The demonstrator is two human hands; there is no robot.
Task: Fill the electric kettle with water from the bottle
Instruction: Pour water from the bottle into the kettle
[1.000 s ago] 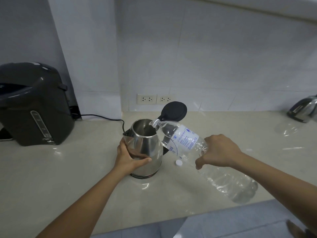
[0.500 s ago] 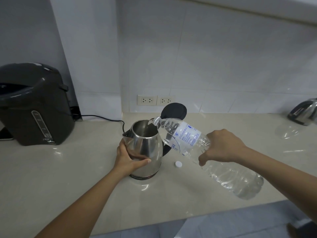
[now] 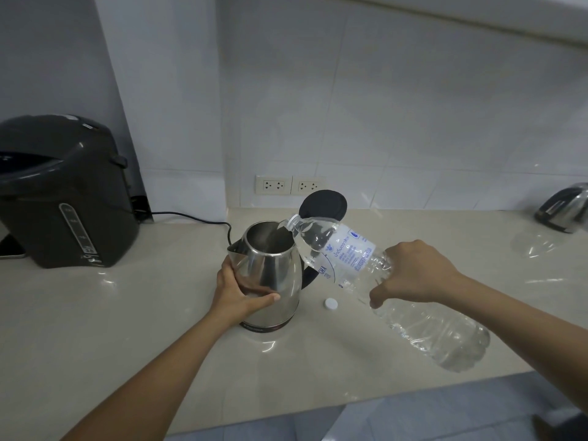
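Observation:
A steel electric kettle (image 3: 276,272) stands mid-counter with its black lid (image 3: 323,204) flipped up. My left hand (image 3: 237,292) wraps around the kettle's lower body. My right hand (image 3: 413,275) grips a large clear water bottle (image 3: 346,253) around its middle. The bottle is tipped on its side, base toward me, and its open neck (image 3: 291,222) rests over the kettle's rim. Water fills the lower part of the bottle near the neck. A white bottle cap (image 3: 331,303) lies on the counter just right of the kettle.
A dark hot-water dispenser (image 3: 63,192) stands at the left, its black cord (image 3: 197,218) running along the counter behind the kettle. Two wall sockets (image 3: 289,185) sit behind. Another steel kettle (image 3: 564,211) is at the far right. The counter's front edge (image 3: 318,412) is close to me.
The bottle's base has risen and the bottle tilts a little flatter, neck staying at the kettle's rim. My left hand has stayed on the kettle.

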